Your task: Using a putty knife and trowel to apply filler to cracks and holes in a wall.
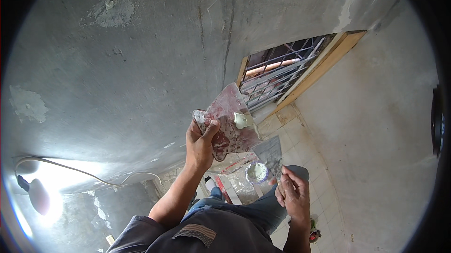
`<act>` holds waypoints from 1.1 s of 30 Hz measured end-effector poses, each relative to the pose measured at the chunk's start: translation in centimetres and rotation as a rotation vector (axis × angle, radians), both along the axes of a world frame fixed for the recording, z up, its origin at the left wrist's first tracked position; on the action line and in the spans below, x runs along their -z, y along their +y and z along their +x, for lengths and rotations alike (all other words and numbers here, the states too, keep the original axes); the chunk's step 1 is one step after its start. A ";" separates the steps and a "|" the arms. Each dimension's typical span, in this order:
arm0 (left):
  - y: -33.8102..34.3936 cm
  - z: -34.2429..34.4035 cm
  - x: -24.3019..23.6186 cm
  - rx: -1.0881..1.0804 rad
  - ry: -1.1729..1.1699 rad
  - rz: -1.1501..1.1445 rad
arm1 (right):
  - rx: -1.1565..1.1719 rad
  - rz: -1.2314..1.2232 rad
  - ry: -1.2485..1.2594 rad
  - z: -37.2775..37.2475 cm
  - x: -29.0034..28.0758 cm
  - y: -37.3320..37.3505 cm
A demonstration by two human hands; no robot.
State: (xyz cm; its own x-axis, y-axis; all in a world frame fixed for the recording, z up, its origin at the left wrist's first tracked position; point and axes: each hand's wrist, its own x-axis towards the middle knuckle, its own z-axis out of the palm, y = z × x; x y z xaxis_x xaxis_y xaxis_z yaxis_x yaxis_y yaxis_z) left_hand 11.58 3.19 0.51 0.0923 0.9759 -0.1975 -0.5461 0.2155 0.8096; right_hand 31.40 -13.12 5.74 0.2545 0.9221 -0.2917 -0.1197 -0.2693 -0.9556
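Note:
My left hand grips a worn reddish, whitish-smeared board by its left side, with a dollop of pale paste on its right part. Lower right, my right hand holds a wide metal putty knife by its handle, the blade pointing up toward the board's lower right corner; whether they touch I cannot tell. Below the tools, a round bucket of pale paste stands on the floor.
Grey patched walls surround me, with a wood-framed barred window above. A bright lamp with a cable hangs at lower left. My legs stand over a red-and-pale platform or ladder on the tiled floor.

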 end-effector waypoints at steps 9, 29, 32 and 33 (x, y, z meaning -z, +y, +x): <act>-1.8 0.8 -1.1 -0.045 0.054 0.104 | -0.029 -0.037 -0.056 -0.8 1.6 0.6; -1.2 -3.0 -0.7 0.180 0.881 1.138 | -0.110 -0.031 0.261 0.5 -0.7 2.6; -0.5 -3.7 -0.9 0.165 0.953 1.187 | -0.201 -0.029 0.295 1.4 -0.6 3.1; -0.1 -3.9 -0.8 0.138 0.992 1.185 | -0.200 -0.016 0.290 1.3 -1.0 3.4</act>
